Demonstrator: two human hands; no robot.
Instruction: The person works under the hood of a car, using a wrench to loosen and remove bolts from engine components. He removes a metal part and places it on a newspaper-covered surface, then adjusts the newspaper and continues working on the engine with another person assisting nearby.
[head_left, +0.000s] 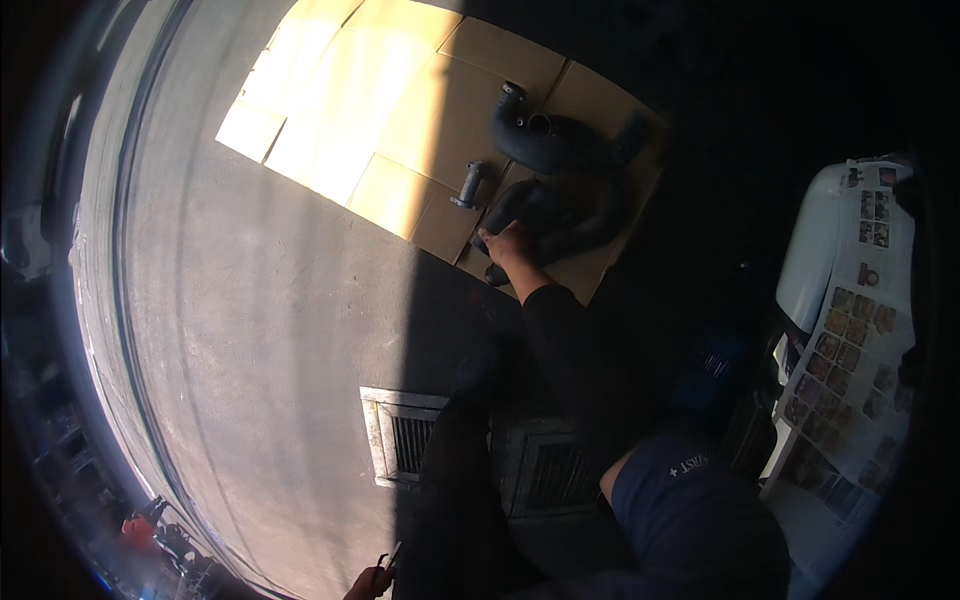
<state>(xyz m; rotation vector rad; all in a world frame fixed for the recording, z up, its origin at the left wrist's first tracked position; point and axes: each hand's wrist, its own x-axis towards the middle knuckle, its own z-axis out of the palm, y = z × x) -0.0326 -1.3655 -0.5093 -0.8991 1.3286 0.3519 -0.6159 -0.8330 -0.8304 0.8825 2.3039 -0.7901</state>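
Observation:
My right hand (510,246) reaches down to the flattened cardboard, its fingers closed at the near end of a black curved hose (514,206). Next to it lies another black hose (590,236), bent round at the right. Farther off rests a thicker black pipe (548,146) with a clamped end and a round side opening. A short metal pipe with flanged ends (470,186) stands or lies left of the hoses; I cannot tell which. At the lower edge, my left hand (372,583) is closed on a slim tool (390,556), partly light and partly dark, its kind unclear.
The cardboard sheet (400,200) lies on a concrete floor (270,330), half in bright sun, half in shade. Floor grates (405,436) lie beside my legs. At the right is a white vehicle panel (808,235) with printed paper (850,330) over it.

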